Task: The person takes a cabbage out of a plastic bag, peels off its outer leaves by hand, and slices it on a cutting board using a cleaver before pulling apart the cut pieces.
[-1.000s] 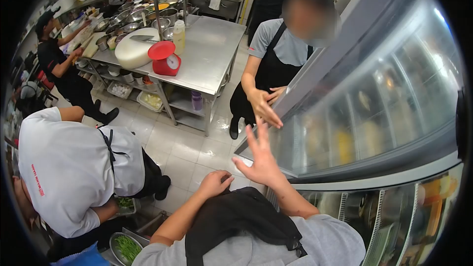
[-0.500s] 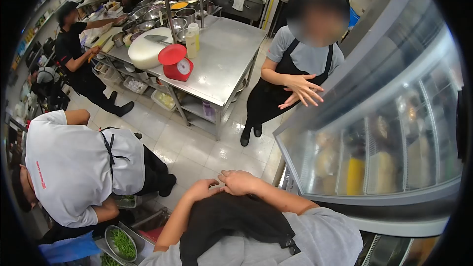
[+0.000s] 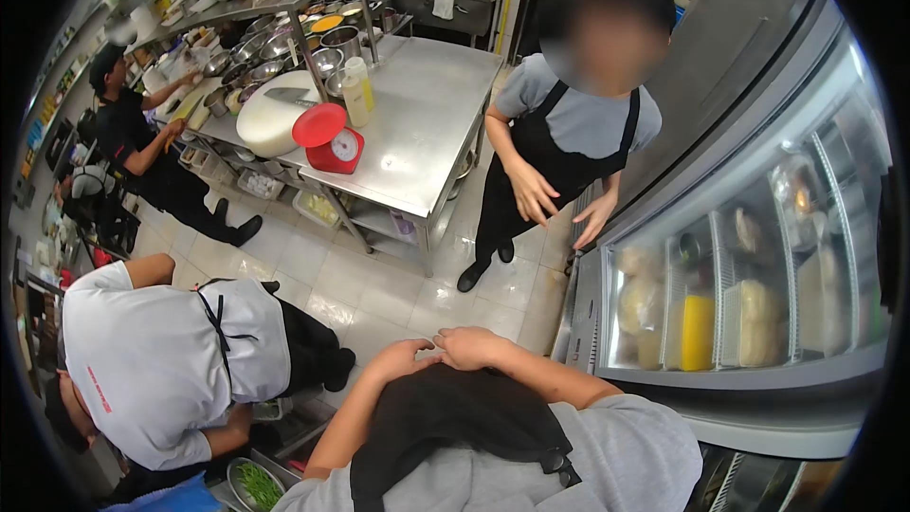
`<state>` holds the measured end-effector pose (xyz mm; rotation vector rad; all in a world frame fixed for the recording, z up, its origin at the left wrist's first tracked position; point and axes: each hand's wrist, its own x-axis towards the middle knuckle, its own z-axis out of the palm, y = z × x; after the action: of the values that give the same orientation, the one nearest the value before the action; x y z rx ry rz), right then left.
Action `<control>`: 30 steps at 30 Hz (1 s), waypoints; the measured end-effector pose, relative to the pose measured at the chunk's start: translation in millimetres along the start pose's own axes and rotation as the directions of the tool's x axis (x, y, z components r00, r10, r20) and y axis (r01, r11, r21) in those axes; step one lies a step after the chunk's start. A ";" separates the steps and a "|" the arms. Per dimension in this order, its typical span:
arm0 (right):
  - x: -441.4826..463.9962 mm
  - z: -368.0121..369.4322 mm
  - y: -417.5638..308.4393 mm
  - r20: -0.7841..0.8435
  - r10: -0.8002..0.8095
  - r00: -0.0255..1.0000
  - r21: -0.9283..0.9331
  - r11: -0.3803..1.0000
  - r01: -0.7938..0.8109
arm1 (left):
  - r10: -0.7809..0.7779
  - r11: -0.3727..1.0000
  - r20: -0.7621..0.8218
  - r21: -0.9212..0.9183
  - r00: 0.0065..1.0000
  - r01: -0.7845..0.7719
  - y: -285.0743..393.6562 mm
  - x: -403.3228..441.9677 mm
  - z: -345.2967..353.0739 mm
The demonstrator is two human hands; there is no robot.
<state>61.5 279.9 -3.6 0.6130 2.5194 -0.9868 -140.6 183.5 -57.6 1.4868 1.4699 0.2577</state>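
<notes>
My left hand [image 3: 402,360] is in front of my black apron [image 3: 464,408], its fingers loosely bent and apart with nothing visible in them. Close against it, my right hand [image 3: 468,349] has its fingertips near or touching the left fingertips; I cannot tell which. Its fingers are loosely curved and appear empty, though their undersides are hidden. A co-worker in a black apron [image 3: 545,166] faces me, both hands lowered and fingers spread. To my right is a glass-fronted fridge [image 3: 592,322] with wrapped food and a yellow container [image 3: 698,332] inside.
A steel table [image 3: 417,123] holds a red scale [image 3: 332,147], squeeze bottles [image 3: 356,95], and a knife on a round white block [image 3: 270,128]. A co-worker in a white shirt [image 3: 142,370] bends at my left, near a bowl of green vegetables [image 3: 256,485]. Another co-worker [image 3: 142,123] works farther back.
The facing co-worker's hands have dropped and separated. The fridge door has swung toward closed, and its contents show more clearly. My hands stay together; the view has shifted slightly.
</notes>
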 end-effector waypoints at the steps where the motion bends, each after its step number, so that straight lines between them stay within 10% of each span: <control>1: -1.7 -4.0 -2.2 0.006 0.026 1.000 0.028 0.999 -0.026 | 0.007 1.000 0.002 0.009 1.000 -0.007 -0.6 1.5 -3.5; 13: -135.5 -133.7 -18.5 -0.178 -0.098 0.979 0.438 0.883 0.168 | 0.199 0.978 -0.059 0.080 0.978 -0.194 11.5 -25.1 -36.9; 18: -243.1 -168.4 36.0 -0.788 0.123 0.603 0.495 0.709 0.502 | 0.287 0.957 -0.139 0.013 0.948 -0.288 44.2 -66.0 -72.6; 24: -148.3 -224.6 114.6 -0.915 0.358 0.185 0.396 0.711 0.581 | 0.712 0.653 -0.412 0.093 0.568 -0.752 104.8 -94.6 -95.4; 30: 6.3 -245.3 170.3 -0.948 0.310 0.067 0.283 0.732 0.619 | 0.849 0.444 -0.490 0.463 0.195 -0.768 177.5 -73.9 -97.4</control>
<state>101.3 566.8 69.5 1.8311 3.3344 -2.2671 -116.3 207.3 155.3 2.3448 0.9864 1.5777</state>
